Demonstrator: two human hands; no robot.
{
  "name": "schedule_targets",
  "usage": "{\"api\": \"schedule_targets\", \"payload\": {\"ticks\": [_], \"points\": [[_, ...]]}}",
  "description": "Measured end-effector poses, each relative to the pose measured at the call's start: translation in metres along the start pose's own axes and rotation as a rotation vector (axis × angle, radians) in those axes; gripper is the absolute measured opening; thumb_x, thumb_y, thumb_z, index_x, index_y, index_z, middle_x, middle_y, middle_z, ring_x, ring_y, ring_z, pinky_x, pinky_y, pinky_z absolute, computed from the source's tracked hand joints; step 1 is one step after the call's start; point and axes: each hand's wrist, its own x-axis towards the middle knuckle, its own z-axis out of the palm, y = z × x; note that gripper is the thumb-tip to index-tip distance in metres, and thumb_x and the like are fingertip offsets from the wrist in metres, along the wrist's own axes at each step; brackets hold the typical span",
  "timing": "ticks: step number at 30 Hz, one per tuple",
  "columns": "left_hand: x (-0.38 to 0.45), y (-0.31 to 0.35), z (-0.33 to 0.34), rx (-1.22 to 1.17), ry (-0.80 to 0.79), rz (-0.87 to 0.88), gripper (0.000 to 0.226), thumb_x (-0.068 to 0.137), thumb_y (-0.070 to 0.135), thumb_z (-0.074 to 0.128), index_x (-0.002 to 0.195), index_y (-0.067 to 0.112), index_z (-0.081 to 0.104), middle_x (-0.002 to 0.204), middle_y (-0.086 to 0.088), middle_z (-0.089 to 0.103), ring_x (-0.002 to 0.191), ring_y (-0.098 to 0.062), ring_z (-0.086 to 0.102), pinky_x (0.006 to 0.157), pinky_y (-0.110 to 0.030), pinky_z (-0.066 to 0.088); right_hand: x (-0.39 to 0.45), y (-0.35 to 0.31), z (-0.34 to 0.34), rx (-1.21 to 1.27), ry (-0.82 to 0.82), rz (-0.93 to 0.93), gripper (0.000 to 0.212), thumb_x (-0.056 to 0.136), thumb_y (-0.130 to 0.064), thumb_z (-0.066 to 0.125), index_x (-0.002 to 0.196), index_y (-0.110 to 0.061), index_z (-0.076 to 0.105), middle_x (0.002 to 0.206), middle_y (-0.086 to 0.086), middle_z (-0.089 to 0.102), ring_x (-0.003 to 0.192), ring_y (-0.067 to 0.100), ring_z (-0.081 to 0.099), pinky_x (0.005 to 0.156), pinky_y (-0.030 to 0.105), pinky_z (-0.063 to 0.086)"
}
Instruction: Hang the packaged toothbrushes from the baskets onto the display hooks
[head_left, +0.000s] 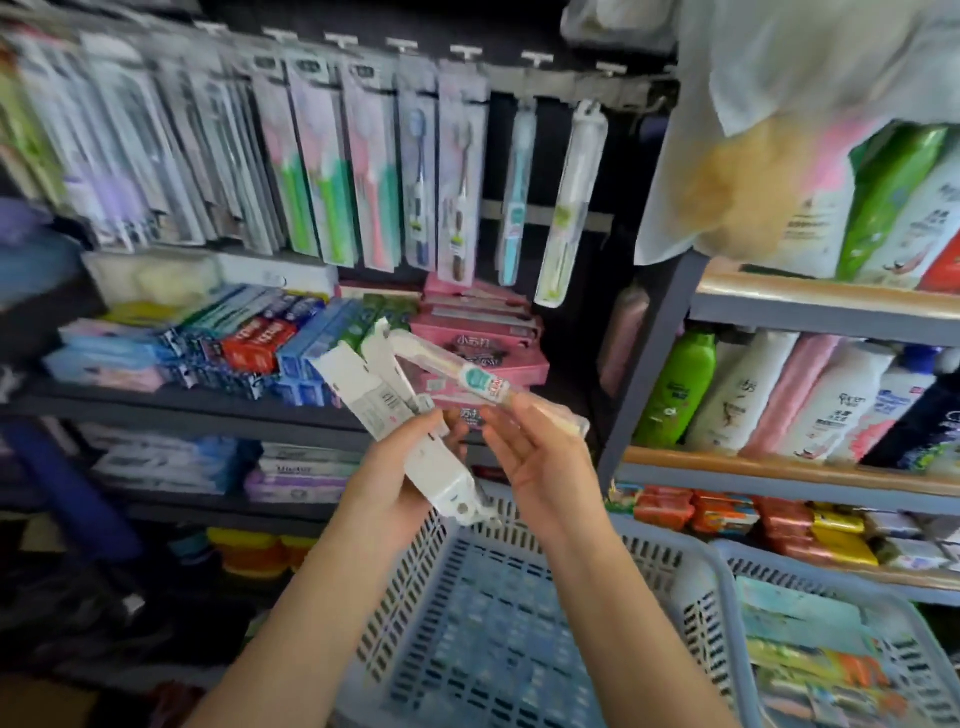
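My left hand (397, 467) grips a fanned bunch of packaged toothbrushes (379, 395) in clear and white cases. My right hand (535, 457) pinches the lower end of one clear-cased toothbrush (467, 376) with a teal label, lying nearly level in front of the shelf. Both hands hover above a blue-grey slotted basket (467, 623). A second basket (831, 649) at the right holds colourful flat packs. Up on the wall, display hooks (467, 52) carry rows of packaged toothbrushes (322, 171); the rightmost hung one is a clear case (571, 202).
Toothpaste boxes (249, 348) and pink boxes (483, 332) fill the shelf under the hooks. A grey shelving unit (665, 338) at the right holds shampoo bottles (675, 384) and soap packs (727, 514). A white bag (753, 130) hangs at the upper right.
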Motion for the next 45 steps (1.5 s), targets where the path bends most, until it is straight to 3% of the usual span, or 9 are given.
{"api": "schedule_targets", "payload": {"ticks": [2, 5, 10, 18, 22, 29, 33, 37, 45], "points": [[0.009, 0.013, 0.004, -0.009, -0.001, 0.026, 0.023, 0.081, 0.021, 0.069, 0.100, 0.008, 0.066, 0.087, -0.010, 0.067, 0.080, -0.024, 0.061, 0.076, -0.038, 0.048, 0.001, 0.002, 0.011, -0.069, -0.003, -0.022, 0.037, 0.077, -0.026, 0.071, 0.105, -0.002, 0.070, 0.090, 0.010, 0.074, 0.078, 0.019, 0.075, 0.064, 0.026, 0.058], [0.022, 0.026, 0.006, -0.011, -0.002, 0.060, 0.005, 0.096, 0.011, 0.056, 0.094, 0.011, 0.061, 0.079, -0.010, 0.056, 0.070, -0.024, 0.056, 0.066, -0.036, 0.044, 0.003, 0.005, 0.022, -0.078, -0.005, -0.046, 0.050, 0.083, -0.036, 0.068, 0.117, 0.000, 0.063, 0.086, 0.010, 0.070, 0.070, 0.020, 0.068, 0.059, 0.031, 0.054], [0.028, 0.040, 0.013, -0.041, -0.061, 0.133, 0.014, 0.094, 0.006, 0.058, 0.106, 0.009, 0.064, 0.077, -0.007, 0.058, 0.069, -0.019, 0.059, 0.064, -0.032, 0.047, 0.008, -0.003, 0.036, 0.049, -0.007, -0.083, 0.016, 0.092, -0.023, 0.065, 0.100, -0.009, 0.061, 0.076, 0.005, 0.062, 0.061, 0.015, 0.062, 0.054, 0.025, 0.052], [0.034, 0.058, 0.018, -0.093, -0.178, 0.155, 0.040, 0.071, 0.011, 0.079, 0.108, 0.006, 0.065, 0.089, -0.008, 0.068, 0.080, -0.017, 0.067, 0.077, -0.034, 0.055, 0.017, -0.022, 0.054, 0.188, -0.124, -0.081, 0.011, 0.099, -0.006, 0.054, 0.099, 0.001, 0.063, 0.114, 0.029, 0.070, 0.107, 0.037, 0.071, 0.088, 0.035, 0.061], [0.037, 0.064, 0.030, -0.032, -0.183, 0.170, 0.049, 0.078, 0.018, 0.078, 0.124, 0.007, 0.064, 0.108, -0.018, 0.069, 0.103, -0.034, 0.066, 0.096, -0.055, 0.050, 0.020, -0.022, 0.047, -0.193, -0.027, -0.199, 0.010, 0.097, -0.010, 0.063, 0.103, -0.002, 0.065, 0.102, 0.018, 0.075, 0.086, 0.027, 0.073, 0.070, 0.031, 0.059], [0.050, 0.063, 0.056, 0.085, -0.115, 0.272, 0.033, 0.087, 0.004, 0.070, 0.119, 0.012, 0.067, 0.101, -0.010, 0.073, 0.081, -0.020, 0.071, 0.066, -0.035, 0.057, 0.024, -0.026, 0.049, -0.645, -0.040, -0.320, 0.014, 0.099, -0.024, 0.065, 0.105, -0.022, 0.077, 0.094, 0.006, 0.077, 0.078, 0.020, 0.067, 0.068, 0.035, 0.051], [0.053, 0.069, 0.070, 0.174, -0.139, 0.307, 0.034, 0.087, 0.004, 0.072, 0.120, 0.009, 0.066, 0.094, -0.005, 0.073, 0.079, -0.018, 0.071, 0.059, -0.031, 0.056, 0.033, -0.033, 0.053, -0.683, 0.003, -0.310, 0.020, 0.101, -0.032, 0.061, 0.102, -0.017, 0.074, 0.092, 0.011, 0.075, 0.075, 0.021, 0.065, 0.063, 0.033, 0.053], [0.060, 0.078, 0.085, 0.216, -0.171, 0.297, 0.030, 0.086, 0.004, 0.073, 0.114, 0.007, 0.065, 0.088, -0.008, 0.070, 0.089, -0.029, 0.067, 0.077, -0.044, 0.056, 0.047, -0.050, 0.064, -0.619, 0.060, -0.366, 0.021, 0.102, -0.038, 0.058, 0.102, -0.019, 0.066, 0.084, 0.003, 0.075, 0.067, 0.016, 0.068, 0.054, 0.033, 0.053], [0.067, 0.086, 0.102, 0.194, -0.212, 0.296, 0.016, 0.089, 0.004, 0.070, 0.100, 0.013, 0.064, 0.075, -0.006, 0.064, 0.078, -0.026, 0.064, 0.077, -0.045, 0.054, 0.077, -0.076, 0.085, -0.533, 0.068, -0.372, 0.022, 0.104, -0.034, 0.054, 0.102, -0.013, 0.059, 0.061, 0.002, 0.057, 0.042, 0.010, 0.043, 0.036, 0.020, 0.031]]}}
